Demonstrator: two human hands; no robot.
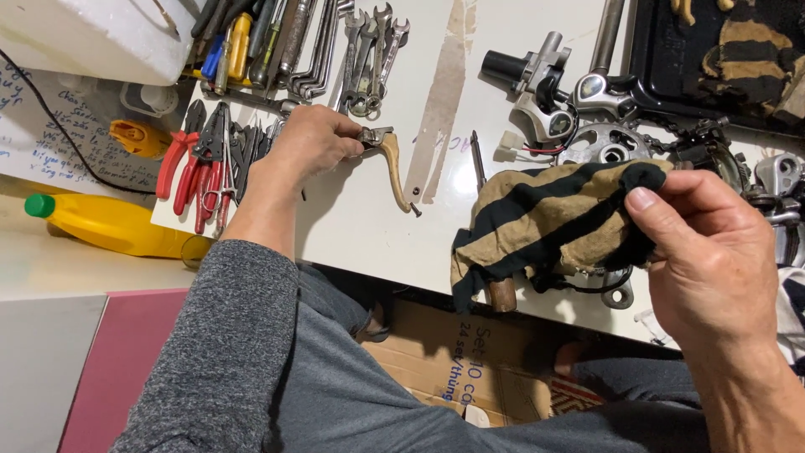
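Observation:
My left hand (309, 143) reaches across the white board (369, 218) and grips the metal end of a bronze-coloured brake lever (391, 164) that lies on it. My right hand (713, 260) pinches the upper corner of a tan rag with black stripes (545, 220), which is draped over small metal parts near the board's front edge. A brown handle (503, 294) sticks out from under the rag.
Red-handled pliers (197, 164), several spanners (369, 54) and screwdrivers (235, 46) lie at the back left. Bicycle shifters and metal parts (579, 96) crowd the back right beside a black tray (662, 67). A yellow bottle (113, 225) lies left; a cardboard box (453, 356) sits below.

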